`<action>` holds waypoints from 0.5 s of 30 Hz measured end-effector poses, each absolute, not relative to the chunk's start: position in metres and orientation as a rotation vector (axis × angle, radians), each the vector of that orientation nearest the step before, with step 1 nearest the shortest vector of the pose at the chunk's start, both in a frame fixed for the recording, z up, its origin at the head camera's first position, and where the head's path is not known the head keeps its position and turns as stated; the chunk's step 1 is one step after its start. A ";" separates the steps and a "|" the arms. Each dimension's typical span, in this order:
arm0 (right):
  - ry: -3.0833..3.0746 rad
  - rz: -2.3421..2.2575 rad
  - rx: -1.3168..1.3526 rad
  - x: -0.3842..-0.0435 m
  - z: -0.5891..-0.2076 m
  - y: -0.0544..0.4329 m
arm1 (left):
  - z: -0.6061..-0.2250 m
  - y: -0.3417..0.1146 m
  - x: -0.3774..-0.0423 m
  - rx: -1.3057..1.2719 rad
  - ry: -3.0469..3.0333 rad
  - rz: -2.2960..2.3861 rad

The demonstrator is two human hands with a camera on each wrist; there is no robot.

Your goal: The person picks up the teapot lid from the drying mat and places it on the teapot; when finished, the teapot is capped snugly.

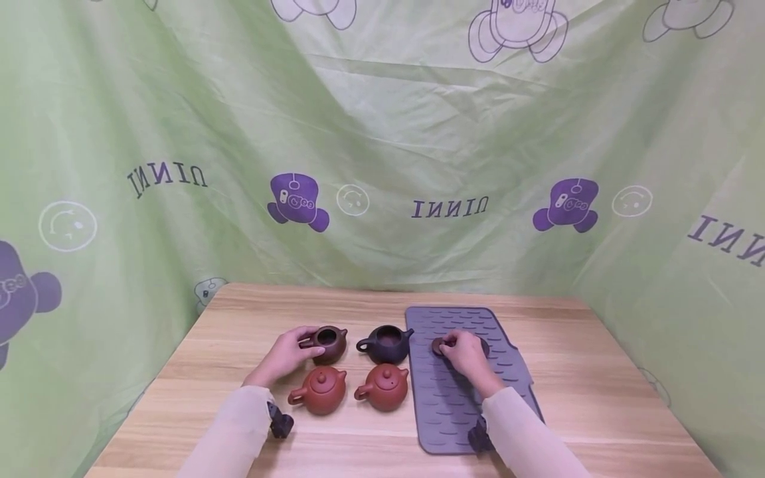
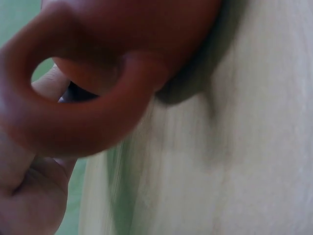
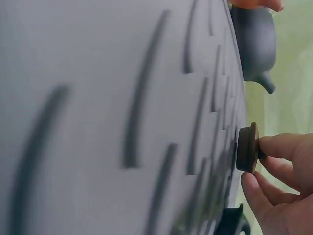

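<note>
My left hand (image 1: 284, 356) holds a dark brown teapot (image 1: 334, 352) near its handle, thumb in front and fingers behind. That teapot stands lidless, its round opening facing up. Over the grey mat, my right hand (image 1: 467, 356) pinches a small brown teapot lid (image 3: 247, 148) by its knob. The lid is just above or touching the mat; I cannot tell which. Partly behind the right hand lies a dark lid (image 1: 485, 347). In the left wrist view a reddish teapot handle (image 2: 73, 128) hides part of the left hand.
A black lidless teapot (image 1: 391, 350) stands beside the brown one. Two reddish lidded teapots (image 1: 325, 398) sit nearer the front. The grey ridged mat (image 1: 445, 425) covers the right-middle of the wooden table (image 1: 340, 448). Green printed cloth (image 1: 382, 133) hangs behind and at the sides.
</note>
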State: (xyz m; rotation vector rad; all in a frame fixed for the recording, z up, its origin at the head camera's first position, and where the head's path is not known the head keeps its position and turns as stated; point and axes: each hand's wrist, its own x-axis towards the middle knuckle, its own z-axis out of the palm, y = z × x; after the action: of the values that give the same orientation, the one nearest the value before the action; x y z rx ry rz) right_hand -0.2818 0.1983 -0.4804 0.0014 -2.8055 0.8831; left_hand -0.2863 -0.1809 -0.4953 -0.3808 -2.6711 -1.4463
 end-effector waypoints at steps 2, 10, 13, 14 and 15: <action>-2.803 0.881 0.003 -0.282 -0.477 0.197 | -0.496 -0.181 -0.286 -0.385 -2.673 -1.448; -2.807 0.931 0.018 -0.285 -0.452 0.180 | -0.495 -0.182 -0.286 -0.360 -2.678 -1.461; -2.808 0.951 0.048 -0.287 -0.443 0.172 | -0.495 -0.182 -0.287 -0.368 -2.685 -1.455; -2.806 0.958 0.057 -0.288 -0.440 0.168 | -0.495 -0.182 -0.287 -0.369 -2.686 -1.457; -2.801 0.967 0.072 -0.289 -0.437 0.165 | -0.495 -0.182 -0.288 -0.372 -2.687 -1.456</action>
State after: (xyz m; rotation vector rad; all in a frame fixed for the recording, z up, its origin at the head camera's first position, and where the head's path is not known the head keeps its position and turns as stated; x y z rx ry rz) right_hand -0.2891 0.1651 -0.4370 0.0717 -2.8013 0.9667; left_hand -0.2877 -0.1820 -0.4946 -0.3719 -2.6868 -1.4562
